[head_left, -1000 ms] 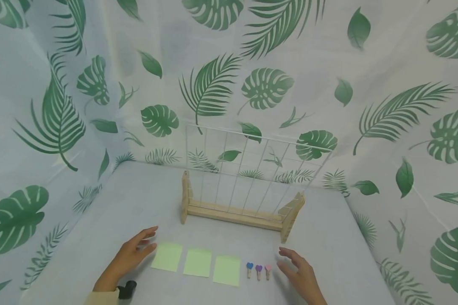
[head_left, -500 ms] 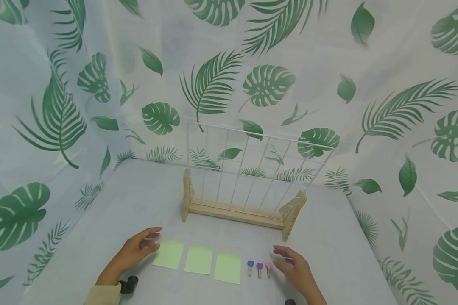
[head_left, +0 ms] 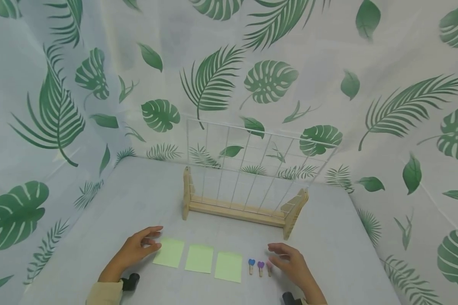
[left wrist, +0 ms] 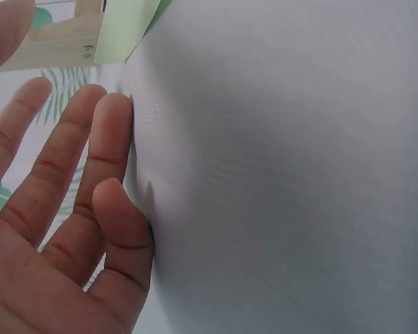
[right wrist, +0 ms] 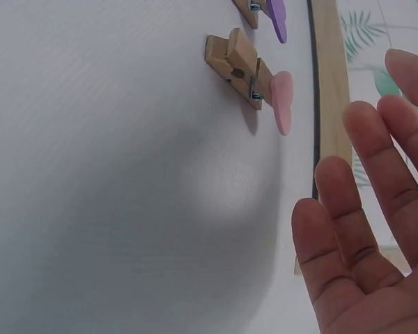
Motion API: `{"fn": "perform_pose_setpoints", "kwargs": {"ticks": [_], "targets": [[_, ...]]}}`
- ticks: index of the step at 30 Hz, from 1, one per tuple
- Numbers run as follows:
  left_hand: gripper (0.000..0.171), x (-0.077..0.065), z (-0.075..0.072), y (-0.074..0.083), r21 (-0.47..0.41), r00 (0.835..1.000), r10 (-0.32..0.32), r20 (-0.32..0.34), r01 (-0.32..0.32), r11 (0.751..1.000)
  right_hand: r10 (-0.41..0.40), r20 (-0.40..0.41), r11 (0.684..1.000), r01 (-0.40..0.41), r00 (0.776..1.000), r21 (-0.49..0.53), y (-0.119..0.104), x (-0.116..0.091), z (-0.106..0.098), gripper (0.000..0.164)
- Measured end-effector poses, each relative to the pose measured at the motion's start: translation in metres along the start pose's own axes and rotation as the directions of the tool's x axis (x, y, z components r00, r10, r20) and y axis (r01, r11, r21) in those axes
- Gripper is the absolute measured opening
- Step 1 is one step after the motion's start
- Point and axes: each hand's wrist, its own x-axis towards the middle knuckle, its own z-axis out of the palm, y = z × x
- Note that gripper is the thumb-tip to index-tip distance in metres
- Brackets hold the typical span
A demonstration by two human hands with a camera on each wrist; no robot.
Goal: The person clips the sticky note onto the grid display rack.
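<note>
My left hand (head_left: 137,247) is beside the leftmost light-green sticky note (head_left: 169,253), fingers relaxed, holding nothing; in the left wrist view its fingers (left wrist: 111,132) lie along the table surface. Two more green notes, a middle one (head_left: 199,259) and a right one (head_left: 228,267), continue the row. Three small wooden clothespins with hearts follow: blue (head_left: 251,263), purple (head_left: 261,265) and pink (head_left: 269,267). My right hand (head_left: 291,264) hovers by the pink clothespin, partly covering it in the head view. The right wrist view shows its loosely spread fingers apart from the pink clothespin (right wrist: 244,73).
Behind the notes stands a wooden rack (head_left: 236,213) with an upright white wire grid (head_left: 248,169). A white cloth (head_left: 145,190) covers the table. Leaf-printed curtains (head_left: 213,34) enclose the back and sides.
My right hand has moved left to the pink clothespin, overlapping it in the head view. My left hand has shifted slightly right towards the leftmost note. The head view has tilted slightly.
</note>
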Motion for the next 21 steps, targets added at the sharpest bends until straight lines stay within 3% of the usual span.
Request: {"fn": "perform_pose_setpoints", "kwargs": {"ticks": [7, 15, 21], "targets": [[0.055, 0.005, 0.003, 0.001, 0.022, 1.0, -0.014, -0.005, 0.015, 1.0, -0.095, 0.049, 0.995, 0.095, 0.994, 0.004, 0.003, 0.005, 0.0, 0.024], [0.052, 0.008, 0.006, 0.0, 0.034, 0.998, -0.049, -0.033, 0.05, 0.998, -0.211, 0.109, 0.977, 0.208, 0.971, 0.037, 0.006, 0.013, 0.001, 0.023], [0.048, 0.009, 0.008, 0.001, 0.047, 0.996, -0.073, -0.056, 0.076, 0.996, -0.215, 0.157, 0.977, 0.212, 0.964, 0.032, 0.006, 0.017, 0.006, 0.023]]}}
